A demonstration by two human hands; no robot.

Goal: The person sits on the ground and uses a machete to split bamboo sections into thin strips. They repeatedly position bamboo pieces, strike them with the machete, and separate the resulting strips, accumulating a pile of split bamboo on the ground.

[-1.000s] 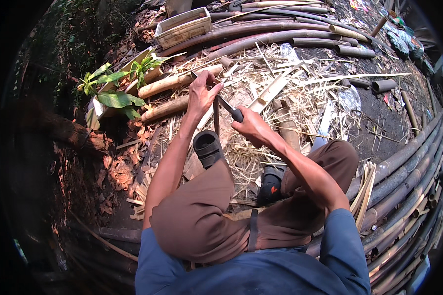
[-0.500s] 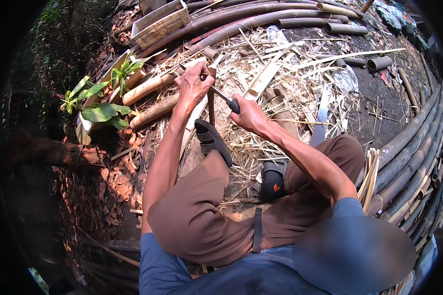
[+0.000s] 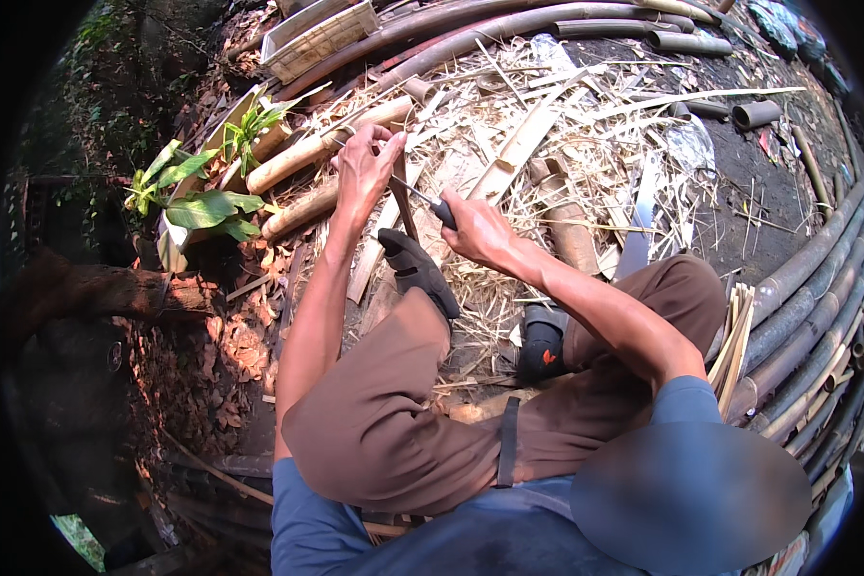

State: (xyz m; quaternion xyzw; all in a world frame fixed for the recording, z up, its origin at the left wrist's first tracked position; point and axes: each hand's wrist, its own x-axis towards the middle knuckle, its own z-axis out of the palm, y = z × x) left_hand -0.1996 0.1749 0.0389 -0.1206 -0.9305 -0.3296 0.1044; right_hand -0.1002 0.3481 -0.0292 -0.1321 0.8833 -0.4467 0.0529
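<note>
A knife with a black handle is gripped in my right hand. Its metal blade slants up and left toward my left hand, where the fingers hide the tip. The left fingers are pinched together; a thin dark end sticks out above them, but what they hold is mostly hidden. Just under the blade, a narrow brown strip, seemingly bamboo or wood, leans from my left hand down to my left shoe. I cannot tell whether the blade touches this strip.
Shavings and split bamboo litter the ground ahead. A saw blade stands near my right knee. Bamboo poles curve along the right, more lie at the back beside a crate. Leafy plants grow on the left.
Both hands have shifted slightly left with the knife. The brown strip, nearly upright before, now tilts left at its top. The view has turned a little.
</note>
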